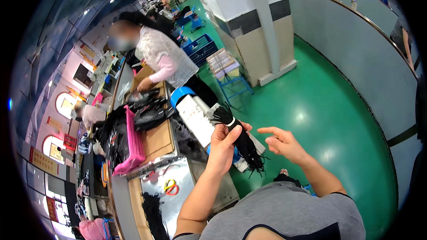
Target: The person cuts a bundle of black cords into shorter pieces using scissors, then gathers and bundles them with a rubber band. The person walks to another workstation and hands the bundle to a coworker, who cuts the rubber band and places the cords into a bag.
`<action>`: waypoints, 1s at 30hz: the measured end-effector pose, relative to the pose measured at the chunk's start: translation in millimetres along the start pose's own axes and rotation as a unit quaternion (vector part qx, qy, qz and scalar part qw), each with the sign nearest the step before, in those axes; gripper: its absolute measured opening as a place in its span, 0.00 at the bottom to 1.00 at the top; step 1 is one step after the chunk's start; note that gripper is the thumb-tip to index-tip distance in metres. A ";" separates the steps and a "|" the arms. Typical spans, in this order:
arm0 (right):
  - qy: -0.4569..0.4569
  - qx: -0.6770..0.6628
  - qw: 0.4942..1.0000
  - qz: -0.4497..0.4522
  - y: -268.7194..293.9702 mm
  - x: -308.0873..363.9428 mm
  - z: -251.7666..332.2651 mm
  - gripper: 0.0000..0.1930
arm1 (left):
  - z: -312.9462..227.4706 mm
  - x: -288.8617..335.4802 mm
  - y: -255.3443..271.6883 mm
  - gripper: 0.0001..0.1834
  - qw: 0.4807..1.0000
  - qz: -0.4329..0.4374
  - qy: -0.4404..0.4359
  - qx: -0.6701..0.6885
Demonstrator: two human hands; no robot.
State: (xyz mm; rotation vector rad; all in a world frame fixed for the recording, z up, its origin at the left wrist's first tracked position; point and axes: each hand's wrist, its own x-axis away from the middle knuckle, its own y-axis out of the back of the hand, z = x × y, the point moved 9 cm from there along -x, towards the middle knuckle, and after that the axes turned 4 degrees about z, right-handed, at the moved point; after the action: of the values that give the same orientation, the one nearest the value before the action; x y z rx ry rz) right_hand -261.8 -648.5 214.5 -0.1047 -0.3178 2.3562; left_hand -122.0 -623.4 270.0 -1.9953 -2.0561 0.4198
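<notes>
My left hand (222, 144) is closed around a bundle of thin black cords (249, 151), gripping it near a white band (231, 122) wrapped about its upper part. Short ends fan out above the band, and the longer strands hang down to the right. To the right of the bundle, my right hand (287, 146) is held apart from it, index finger stretched toward the cords and nothing visible in its grasp. A second bundle of black cords (154, 215) lies on the worktable (183, 173), near scissors (170, 187) with yellow and red handles.
A pink plastic basket (135, 144) stands beside black pieces on the bench. Beyond the bundle is a white container (193, 116) with a blue end. A co-worker (164, 55) reaches over the bench. Stacked packs top a blue stool (233, 86) by a pillar (249, 26).
</notes>
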 end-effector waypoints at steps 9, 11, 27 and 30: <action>-0.003 0.054 0.998 -0.031 112.5 -23.0 26.2 0.21 | 22.4 -126.6 -64.7 0.12 0.999 0.022 0.022 0.034; -0.022 0.121 0.988 -0.089 153.0 -31.0 20.1 0.23 | 15.0 -159.0 -73.6 0.13 0.997 0.055 0.007 0.058; -0.108 0.254 0.936 -0.218 419.6 -148.4 8.8 0.11 | -49.8 -411.5 -90.4 0.23 0.973 0.192 -0.027 0.127; -0.088 0.247 0.929 -0.261 451.0 -143.8 44.6 0.11 | -46.5 -458.4 -110.6 0.23 0.969 0.210 -0.016 0.132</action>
State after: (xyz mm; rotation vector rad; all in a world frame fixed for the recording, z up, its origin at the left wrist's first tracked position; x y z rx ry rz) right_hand -469.3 -1069.6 138.6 0.3895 0.1589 1.8451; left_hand -191.6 -1082.3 365.1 -2.2534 -1.4840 0.7657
